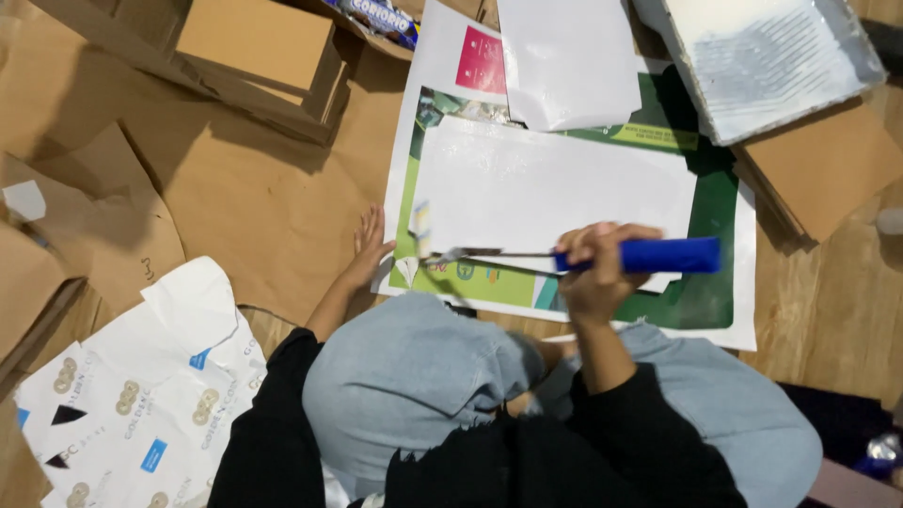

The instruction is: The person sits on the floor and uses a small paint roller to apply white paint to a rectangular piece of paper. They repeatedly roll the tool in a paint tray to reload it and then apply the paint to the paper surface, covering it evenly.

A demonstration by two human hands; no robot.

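1. Right hand [600,268] fist clamped on blue roller handle [649,255].
2. Roller head [422,229] at the shaft's far end, left of the grip, on white-painted poster [555,188].
3. Left hand [369,246] open, flat beside the poster edge.
4. Paint tray [767,56] beyond the grip, well apart.

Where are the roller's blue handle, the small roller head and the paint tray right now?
blue handle [673,255], head view: middle of the grip, just beyond the right hand [597,268].
roller head [421,229], head view: the small pale cylinder.
paint tray [767,56], head view: its ribbed, paint-coated slope.
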